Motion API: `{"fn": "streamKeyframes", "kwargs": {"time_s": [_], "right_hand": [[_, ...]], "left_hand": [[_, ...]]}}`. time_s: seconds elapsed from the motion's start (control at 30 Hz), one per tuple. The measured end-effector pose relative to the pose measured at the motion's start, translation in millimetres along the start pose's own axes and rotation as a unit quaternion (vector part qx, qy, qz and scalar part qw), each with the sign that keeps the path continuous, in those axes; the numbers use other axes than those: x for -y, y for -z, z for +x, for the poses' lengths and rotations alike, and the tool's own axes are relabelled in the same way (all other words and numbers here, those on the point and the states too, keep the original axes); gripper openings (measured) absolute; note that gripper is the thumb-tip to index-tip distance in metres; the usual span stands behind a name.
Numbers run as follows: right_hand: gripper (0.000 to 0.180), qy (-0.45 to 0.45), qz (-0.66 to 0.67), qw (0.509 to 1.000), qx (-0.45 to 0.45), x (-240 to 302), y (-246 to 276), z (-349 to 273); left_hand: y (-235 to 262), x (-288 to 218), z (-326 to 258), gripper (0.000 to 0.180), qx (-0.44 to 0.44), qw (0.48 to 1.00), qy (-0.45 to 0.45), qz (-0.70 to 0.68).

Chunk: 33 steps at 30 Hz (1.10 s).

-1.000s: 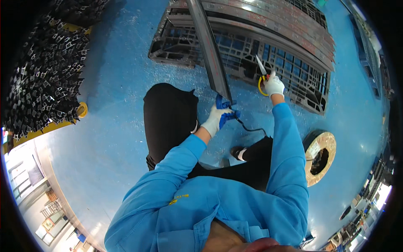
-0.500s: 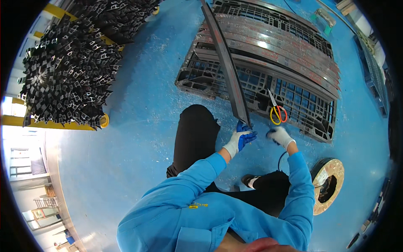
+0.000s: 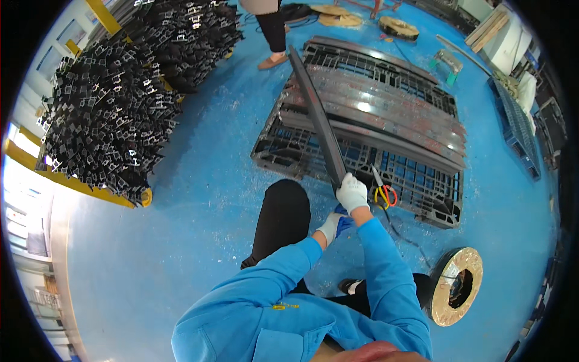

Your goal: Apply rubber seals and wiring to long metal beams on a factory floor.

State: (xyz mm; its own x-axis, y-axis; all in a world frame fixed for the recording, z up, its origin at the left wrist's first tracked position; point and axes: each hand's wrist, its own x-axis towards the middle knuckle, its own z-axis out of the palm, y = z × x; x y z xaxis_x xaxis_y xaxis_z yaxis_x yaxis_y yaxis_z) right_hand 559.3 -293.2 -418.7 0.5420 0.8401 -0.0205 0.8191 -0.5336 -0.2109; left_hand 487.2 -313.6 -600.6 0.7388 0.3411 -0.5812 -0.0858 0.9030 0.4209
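Observation:
A long dark profile bar slants from the pallet's far left down to my hands. My left hand, in a white glove with blue fingers, is closed at its near end; the right wrist partly covers those fingers. My right hand, also gloved, lies closed over the bar just above the left; whether it also pinches a strip is hidden. A thin black strip runs from near the right hand to a round coil on the floor. Scissors with yellow and red handles lie on the pallet's near edge.
Several flat profiles lie across the black plastic pallet. At the left, a large stack of black profiles rests on a yellow rack. Another person stands beyond. A blue pallet is at the right.
My right hand has moved left from beside the scissors onto the bar's near end. My left hand stays at that end. The view has tilted up, bringing another person's legs into sight.

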Motion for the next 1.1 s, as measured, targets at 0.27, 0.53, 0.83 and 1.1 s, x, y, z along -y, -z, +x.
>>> {"fn": "streamKeyframes", "kwargs": {"time_s": [0.27, 0.53, 0.83, 1.1], "right_hand": [[0.025, 0.006, -0.019, 1.0, -0.012, -71, 85, -112], [0.026, 0.076, -0.018, 0.996, -0.05, -56, 151, -226], [0.034, 0.13, 0.031, 0.988, -0.076, -175, 145, -305], [0.037, 0.235, 0.06, 0.938, -0.249, -162, 157, -269]], "left_hand": [[-79, -77, -27, 0.045, -0.01, 0.985, -0.048, -0.165], [-109, -109, -65, 0.05, 0.104, 0.987, -0.031, -0.116], [-149, -83, -159, 0.036, 0.252, 0.963, 0.021, -0.098], [-164, -119, -207, 0.046, 0.262, 0.956, -0.128, 0.02]]}}
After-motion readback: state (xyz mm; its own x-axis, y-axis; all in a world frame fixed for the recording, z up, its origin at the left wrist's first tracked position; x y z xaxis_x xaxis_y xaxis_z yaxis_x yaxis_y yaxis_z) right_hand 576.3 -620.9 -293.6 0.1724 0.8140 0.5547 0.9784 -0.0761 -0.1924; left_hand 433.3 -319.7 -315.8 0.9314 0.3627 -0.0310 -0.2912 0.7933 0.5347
